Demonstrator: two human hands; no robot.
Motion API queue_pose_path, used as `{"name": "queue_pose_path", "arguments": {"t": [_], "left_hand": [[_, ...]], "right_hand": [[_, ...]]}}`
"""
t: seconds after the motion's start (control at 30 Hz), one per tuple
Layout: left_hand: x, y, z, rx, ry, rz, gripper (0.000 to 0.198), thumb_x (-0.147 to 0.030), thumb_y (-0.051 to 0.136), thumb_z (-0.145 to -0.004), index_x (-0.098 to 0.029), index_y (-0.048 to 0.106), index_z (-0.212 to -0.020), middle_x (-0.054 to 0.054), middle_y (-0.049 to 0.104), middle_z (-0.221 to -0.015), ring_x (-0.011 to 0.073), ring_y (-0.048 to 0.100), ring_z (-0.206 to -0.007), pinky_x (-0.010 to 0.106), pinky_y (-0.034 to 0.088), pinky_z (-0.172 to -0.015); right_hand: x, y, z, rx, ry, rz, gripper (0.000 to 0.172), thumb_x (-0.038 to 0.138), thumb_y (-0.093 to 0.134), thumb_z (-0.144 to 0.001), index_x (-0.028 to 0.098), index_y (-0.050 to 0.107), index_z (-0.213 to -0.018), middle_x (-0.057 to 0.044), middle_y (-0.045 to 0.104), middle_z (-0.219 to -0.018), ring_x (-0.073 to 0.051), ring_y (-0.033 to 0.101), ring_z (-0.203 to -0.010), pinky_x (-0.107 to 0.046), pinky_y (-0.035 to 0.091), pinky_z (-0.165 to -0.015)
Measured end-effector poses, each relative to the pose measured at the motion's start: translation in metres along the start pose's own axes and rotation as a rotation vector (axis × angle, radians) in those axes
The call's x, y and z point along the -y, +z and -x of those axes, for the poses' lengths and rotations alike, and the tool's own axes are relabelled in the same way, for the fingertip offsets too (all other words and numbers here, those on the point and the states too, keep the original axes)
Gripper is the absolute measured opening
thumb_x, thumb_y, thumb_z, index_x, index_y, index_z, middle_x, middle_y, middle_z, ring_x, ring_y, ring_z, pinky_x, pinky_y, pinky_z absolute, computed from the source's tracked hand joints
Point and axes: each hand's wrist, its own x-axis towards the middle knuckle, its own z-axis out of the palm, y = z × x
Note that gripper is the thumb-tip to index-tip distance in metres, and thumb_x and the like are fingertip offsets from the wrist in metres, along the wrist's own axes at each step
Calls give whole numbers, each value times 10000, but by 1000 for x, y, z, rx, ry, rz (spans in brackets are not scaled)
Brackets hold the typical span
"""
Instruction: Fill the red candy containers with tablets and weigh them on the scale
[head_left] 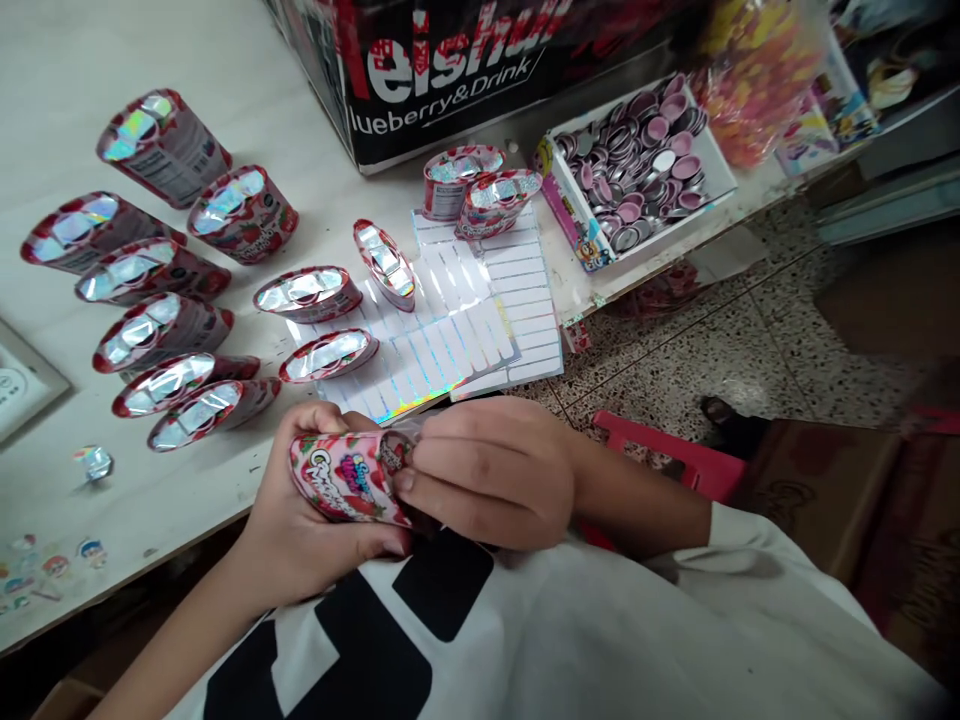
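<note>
My left hand (pixel 296 535) is wrapped round a small pink cardboard box (pixel 341 478) with strawberry print, held on its side close to my shirt. At the box's right-hand end, my right hand (pixel 495 470) presses its fingers together against the opening. A bit of clear film seems to show by those fingertips, but what they pinch is hidden. Just beyond my hands on the table stand similar oval boxes, the closest being one box (pixel 330 355) with a shiny silver top. Sheets of silvery-lined stickers (pixel 450 345) lie under some of them.
Several more strawberry boxes (pixel 161 330) stand at the left of the white table (pixel 247 60). A tray of small pink and silver tins (pixel 637 165) sits by the edge, beside a large black carton (pixel 450 90). Below are a pink stool (pixel 675 455) and brown cartons (pixel 810 490).
</note>
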Motion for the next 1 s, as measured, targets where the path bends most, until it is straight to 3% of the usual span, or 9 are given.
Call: {"name": "queue_pose_path", "arguments": {"t": [0.1, 0.2, 0.3, 0.43, 0.6, 0.77, 0.93, 1.0], "left_hand": [[-2, 3, 1, -72, 38, -16, 665, -126, 922, -548, -239, 443, -996, -14, 677, -977, 131, 709, -722, 207, 611, -592], [-5, 3, -1, -157, 116, -56, 657, -141, 932, -526, -237, 416, -921, -27, 706, -930, 123, 706, -690, 196, 596, -596], [-8, 1, -1, -222, 178, -116, 638, -131, 930, -519, -226, 400, -862, -28, 724, -891, 120, 709, -701, 186, 586, -617], [-14, -4, 4, -281, 272, -243, 631, -118, 931, -507, -222, 402, -834, -24, 745, -862, 128, 720, -699, 196, 588, -639], [-23, -12, 14, -351, 336, -387, 649, -152, 949, -476, -225, 406, -823, 4, 762, -846, 176, 737, -755, 255, 605, -693], [-27, -16, 31, -556, 335, -483, 616, -243, 961, -461, -212, 438, -784, -17, 735, -752, 163, 711, -634, 220, 573, -581], [-14, -18, 56, -771, 256, -590, 569, -436, 936, -478, -206, 494, -751, 0, 684, -711, 167, 659, -624, 246, 554, -569], [-9, -21, 65, -874, 255, -662, 593, -469, 934, -450, -202, 578, -841, 4, 679, -727, 173, 650, -636, 253, 554, -576]], "right_hand": [[2, -7, 0, 29, 196, -179, 172, 179, 532, -957, 125, 664, -1053, -62, 702, -1000, -155, 662, -995, -289, 581, -897], [3, -6, -2, -23, 433, -354, 173, 184, 643, -907, 164, 668, -1077, -91, 676, -1144, -145, 649, -1064, -291, 569, -927], [1, 2, -8, -32, 469, -471, 212, 148, 628, -909, 169, 667, -1116, -111, 682, -1175, -140, 657, -1072, -288, 582, -905], [-2, 9, -21, 28, 315, -473, 214, 169, 616, -922, 129, 649, -1129, -119, 719, -1123, -146, 680, -1043, -294, 595, -895], [-12, 9, -43, 98, 16, -232, 244, 178, 576, -936, 31, 631, -1124, -151, 736, -1059, -200, 690, -1021, -332, 604, -883], [-21, 12, -78, 248, -166, -207, 333, 174, 501, -955, -27, 577, -1209, -190, 708, -1131, -240, 678, -1052, -368, 588, -900], [-21, 23, -113, 449, -268, -292, 383, 226, 485, -967, 3, 550, -1272, -196, 718, -1093, -256, 697, -966, -396, 597, -794], [-22, 31, -125, 519, -336, -326, 391, 238, 512, -957, 24, 556, -1281, -191, 716, -1109, -256, 697, -960, -396, 594, -786]]}}
